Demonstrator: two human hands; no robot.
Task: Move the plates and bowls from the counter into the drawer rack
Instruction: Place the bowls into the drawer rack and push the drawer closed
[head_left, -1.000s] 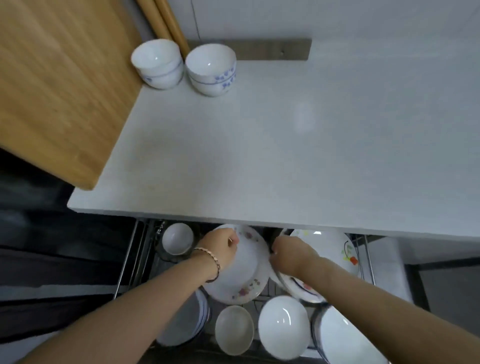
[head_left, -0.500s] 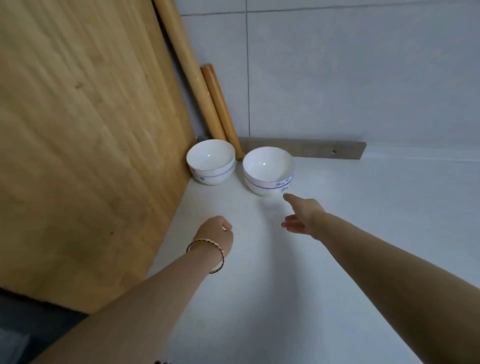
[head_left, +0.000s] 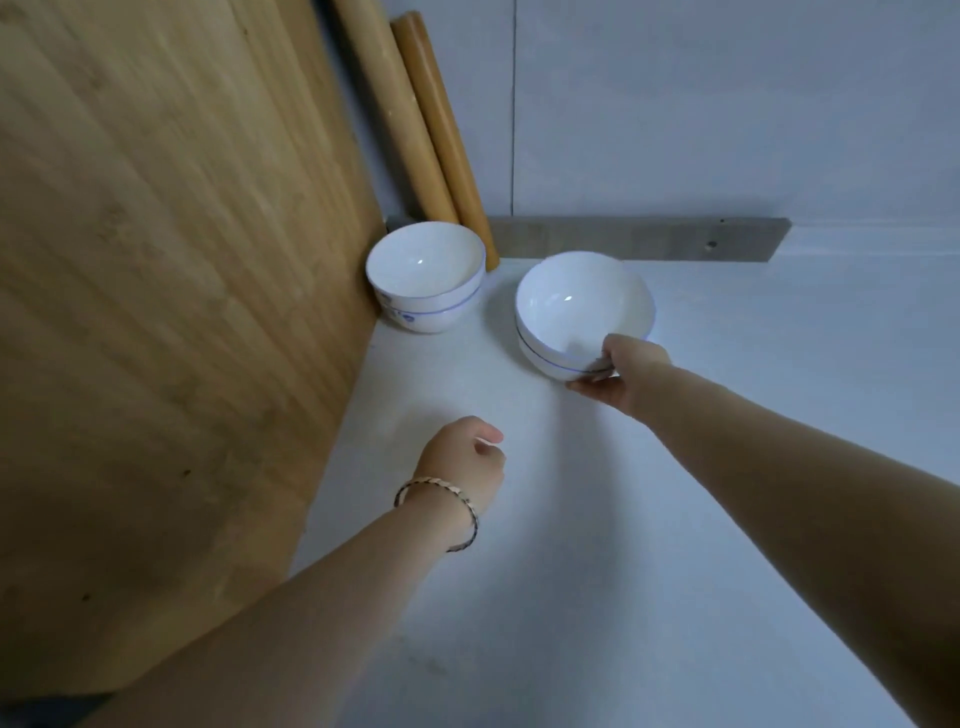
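Two white bowls with thin blue lines stand near the back of the white counter (head_left: 597, 519). My right hand (head_left: 618, 371) grips the near rim of the right bowl (head_left: 576, 306), thumb inside and fingers under its side; the bowl tilts towards me. The left bowl (head_left: 423, 270), which looks like two stacked, sits against the wooden board. My left hand (head_left: 462, 460), with a braided bracelet at the wrist, hovers over the counter in front of the bowls, its fingers loosely curled and holding nothing. The drawer rack is out of view.
A large wooden board (head_left: 156, 286) leans along the left edge of the counter. Two wooden rolling pins (head_left: 421, 119) stand in the back corner against the tiled wall. A grey strip (head_left: 634, 239) runs along the wall's base.
My hands left the plates in the drawer rack and rose to the counter. My right hand reached forward and took hold of the right bowl, tilting it; my left hand moved a little forward.
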